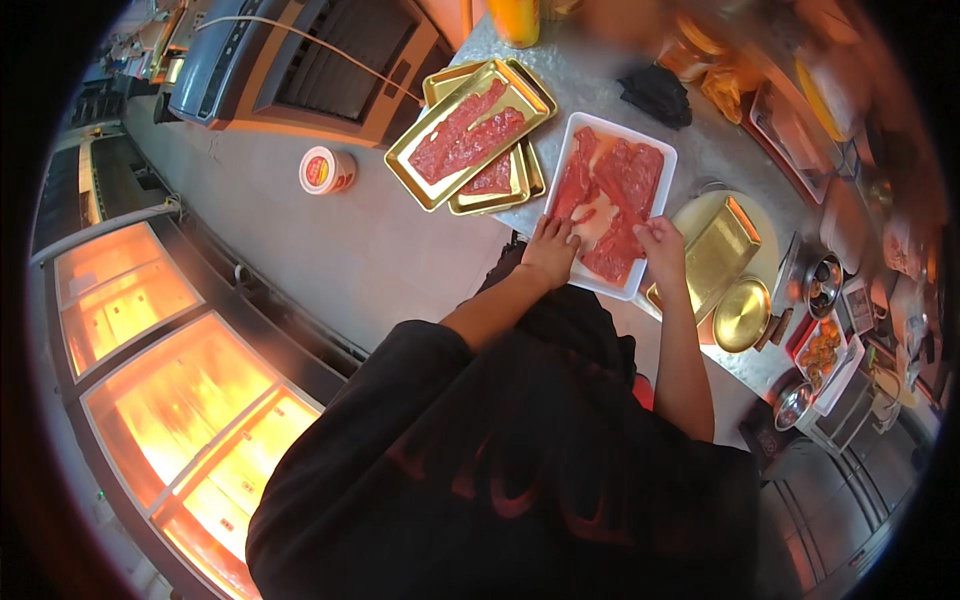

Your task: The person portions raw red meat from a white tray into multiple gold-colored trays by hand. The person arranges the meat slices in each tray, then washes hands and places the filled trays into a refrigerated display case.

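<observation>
Slabs of raw red meat [634, 176] lie in a white plastic tray [670, 161] at the near edge of the metal worktop. My left hand [551, 251] rests over the tray's near left corner, its fingertips by the meat. At the near right side, my right hand [663, 244] has thumb and fingers pinched together at the edge of a slab. Left of the tray, a gold metal tray [420, 187] carries two strips of meat. It lies crosswise on other gold trays [517, 196], one of which shows more meat.
To the right, an empty gold tray [724, 247] and a round gold dish [741, 315] lie on a round pale board [769, 217]. A black cloth [656, 96] lies behind. A white tub [328, 170] stands left, below the worktop. Glowing glass-topped cabinets [180, 397] are at lower left.
</observation>
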